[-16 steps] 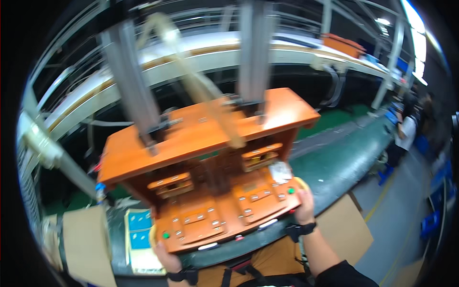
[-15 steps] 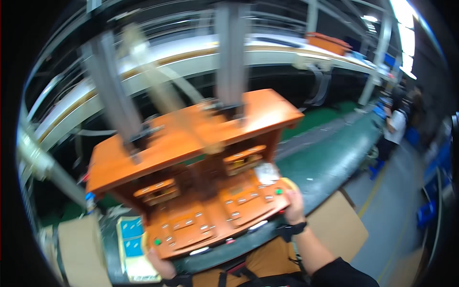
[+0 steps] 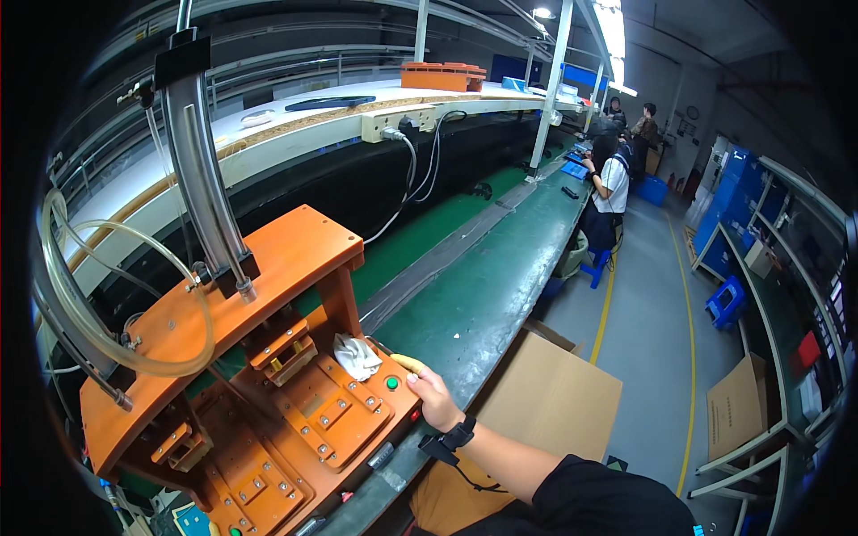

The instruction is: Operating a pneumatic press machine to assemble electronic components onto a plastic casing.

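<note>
My right hand [image 3: 435,399] grips the right front corner of an orange pneumatic press [image 3: 308,234], close to a green button [image 3: 392,383]. Its fingers are partly hidden behind the corner, and a yellow cover is on one finger. Of my left hand [image 3: 214,530] only a small yellow-covered fingertip seems to show at the lower edge, by the other green button [image 3: 236,531]. The press has metal cylinders [image 3: 207,170] on top and bolted fixture plates [image 3: 344,420] on its base. A crumpled white cloth [image 3: 357,357] lies at the base's right side.
The green bench [image 3: 465,295] runs away to the right, with a cardboard box [image 3: 554,384] beside it. A power strip [image 3: 398,122] is fixed to the shelf edge. An orange fixture [image 3: 442,77] stands on the shelf. A co-worker [image 3: 611,188] sits farther along the bench.
My view has swung to the right, so the press now appears lower left. My right hand stays at its corner; my left hand has almost left the picture.
</note>
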A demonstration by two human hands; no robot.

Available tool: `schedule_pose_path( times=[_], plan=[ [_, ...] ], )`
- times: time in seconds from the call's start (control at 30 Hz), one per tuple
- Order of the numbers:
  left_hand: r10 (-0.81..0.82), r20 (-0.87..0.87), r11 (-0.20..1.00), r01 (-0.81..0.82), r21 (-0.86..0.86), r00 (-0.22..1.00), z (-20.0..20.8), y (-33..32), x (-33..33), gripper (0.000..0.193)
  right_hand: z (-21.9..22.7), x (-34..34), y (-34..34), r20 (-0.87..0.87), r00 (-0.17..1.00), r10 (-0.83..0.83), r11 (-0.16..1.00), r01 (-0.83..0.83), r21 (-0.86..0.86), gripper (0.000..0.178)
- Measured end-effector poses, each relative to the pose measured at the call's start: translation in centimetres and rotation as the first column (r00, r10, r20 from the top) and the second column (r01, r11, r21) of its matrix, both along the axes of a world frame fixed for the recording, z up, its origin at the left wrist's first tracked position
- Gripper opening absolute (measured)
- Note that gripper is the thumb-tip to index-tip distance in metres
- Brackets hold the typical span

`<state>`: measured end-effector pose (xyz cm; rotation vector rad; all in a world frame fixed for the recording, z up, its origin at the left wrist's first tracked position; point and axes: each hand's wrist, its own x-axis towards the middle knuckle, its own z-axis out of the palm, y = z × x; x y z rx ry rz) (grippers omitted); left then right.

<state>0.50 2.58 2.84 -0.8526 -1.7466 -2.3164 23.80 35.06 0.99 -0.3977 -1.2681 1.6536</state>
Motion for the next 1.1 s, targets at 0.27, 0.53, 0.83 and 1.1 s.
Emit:
schedule_pose_path(
  times=[0.27, 0.53, 0.83, 1.1],
  plan=[
    [0.014, -0.004, 1.0, -0.014, -0.009, 1.0, 0.7, 0.0, 0.6, 0.063, 0.1, 0.1, -0.1, 0.028, 1.0, -0.009, 1.0, 0.008, 0.008, 0.047],
    [-0.016, -0.005, 1.0, 0.016, 0.017, 1.0, 0.7, -0.4, 0.3, 0.057, 0.4, -0.2, -0.4, 0.026, 0.999, -0.019, 1.0, 0.019, 0.01, 0.048],
    [0.083, 0.089, 0.996, -0.08, -0.041, 0.993, 0.7, -0.3, 0.5, 0.051, -0.2, -0.2, -0.1, -0.048, 0.999, -0.017, 1.0, 0.017, -0.018, 0.044],
    [-0.007, 0.162, 0.996, -0.006, 0.083, 0.987, -2.0, -0.9, -0.7, 0.052, 0.5, 0.1, -0.3, -0.041, 0.996, -0.076, 0.996, 0.078, 0.039, 0.047]
  ],
)
